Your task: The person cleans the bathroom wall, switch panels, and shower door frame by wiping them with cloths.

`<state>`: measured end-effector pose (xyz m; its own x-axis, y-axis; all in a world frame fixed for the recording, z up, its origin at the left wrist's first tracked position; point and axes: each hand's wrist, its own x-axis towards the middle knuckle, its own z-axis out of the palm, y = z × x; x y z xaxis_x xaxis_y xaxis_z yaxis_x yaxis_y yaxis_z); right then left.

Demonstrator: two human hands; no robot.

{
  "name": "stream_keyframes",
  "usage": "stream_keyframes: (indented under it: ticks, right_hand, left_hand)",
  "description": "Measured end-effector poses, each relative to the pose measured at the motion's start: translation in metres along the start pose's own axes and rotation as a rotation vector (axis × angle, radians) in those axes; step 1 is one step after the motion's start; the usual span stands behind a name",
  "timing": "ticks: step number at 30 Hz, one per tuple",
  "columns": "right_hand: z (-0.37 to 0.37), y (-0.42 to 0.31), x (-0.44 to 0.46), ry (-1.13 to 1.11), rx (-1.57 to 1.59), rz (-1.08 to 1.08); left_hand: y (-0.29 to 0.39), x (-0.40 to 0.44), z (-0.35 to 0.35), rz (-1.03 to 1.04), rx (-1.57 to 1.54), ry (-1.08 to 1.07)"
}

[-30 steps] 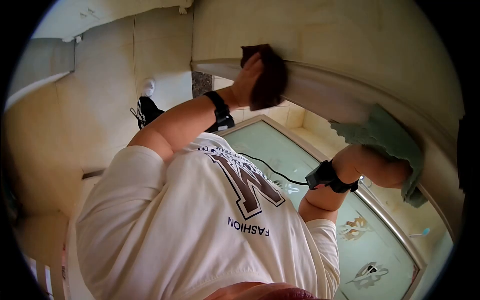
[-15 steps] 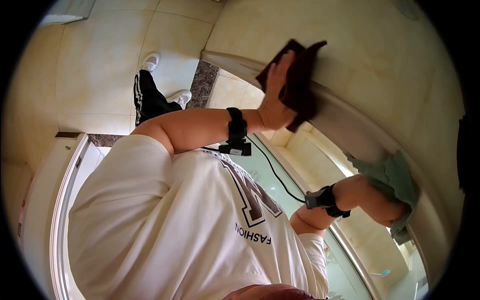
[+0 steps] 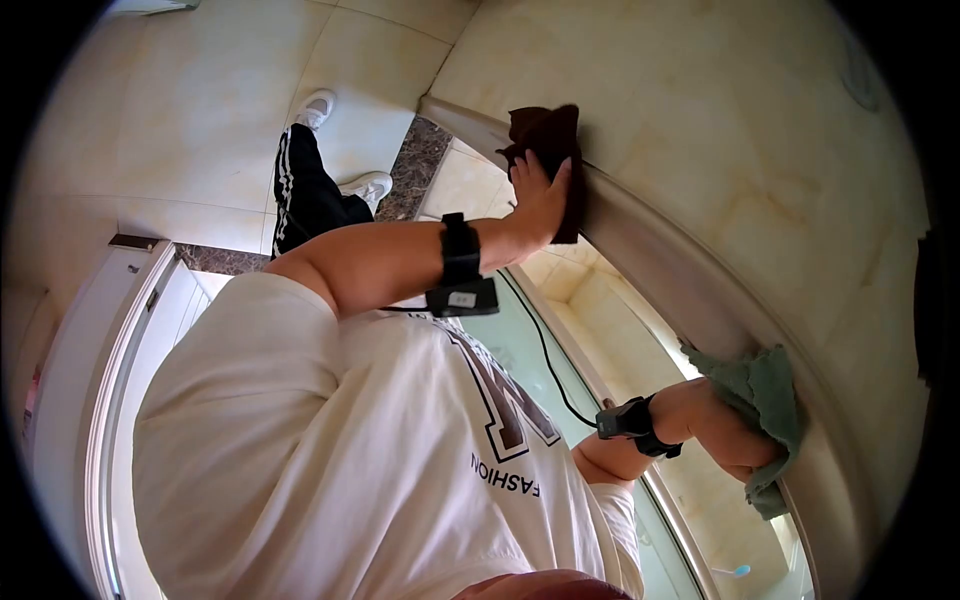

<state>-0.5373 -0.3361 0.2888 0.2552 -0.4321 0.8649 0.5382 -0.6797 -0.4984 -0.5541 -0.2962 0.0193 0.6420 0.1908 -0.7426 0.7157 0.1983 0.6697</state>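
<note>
A dark brown cloth (image 3: pixel 550 135) lies over the edge of a long pale frame (image 3: pixel 690 270). My left hand (image 3: pixel 541 205) holds it against the frame, fingers slightly apart on the cloth and part of it hanging below. Farther down the same frame, at the right, my right hand (image 3: pixel 735 440) is on a grey-green cloth (image 3: pixel 755 385). The cloth wraps round this hand and hides its fingers. Each wrist wears a black strap with a small box, and a thin black cable runs between them.
Beige tiled wall (image 3: pixel 760 130) rises beyond the frame. A frosted glass panel (image 3: pixel 655 530) stands under my right arm. White door framing (image 3: pixel 105 400) is at the left. My shoes (image 3: pixel 368 188) are on the tiled floor by a dark stone threshold (image 3: pixel 418 160). A small blue-tipped item (image 3: pixel 740 571) is at lower right.
Since a second ago the view has turned and shifted. Over the last half second my left hand and the brown cloth have moved slightly left in view, and the green cloth appears lower.
</note>
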Motion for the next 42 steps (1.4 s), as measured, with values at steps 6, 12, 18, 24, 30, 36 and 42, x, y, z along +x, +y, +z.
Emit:
stream_keyframes:
  ticks: [6,12,18,24,30,36,42]
  right_hand:
    - [-0.002,0.002,0.0,0.091,-0.064,-0.014]
    - [-0.007,0.006,-0.003,0.089,-0.011,0.054]
    - [-0.049,0.035,-0.018,-0.296,-0.255,-0.112]
    - [-0.058,0.03,-0.035,-0.741,-0.478,-0.405]
    - [-0.017,-0.048,0.094,-0.274,-0.273,-0.43]
    - [-0.011,-0.094,0.16,-0.248,-0.195,-0.384]
    - [-0.042,0.005,0.018,-0.325,-0.122,0.181]
  left_hand:
    - [-0.045,0.102,0.009,-0.249,-0.085,0.042]
    - [0.028,-0.029,-0.01,0.234,-0.016,-0.163]
    - [0.082,-0.077,-0.023,1.582,0.148,-0.292]
    - [0.118,-0.099,-0.021,1.7,0.269,-0.29]
    - [0.234,-0.195,-0.032,2.036,0.207,-0.26]
    - [0.294,-0.252,-0.024,2.166,-0.082,-0.251]
    - [0.246,-0.182,-0.041,2.086,0.127,-0.525]
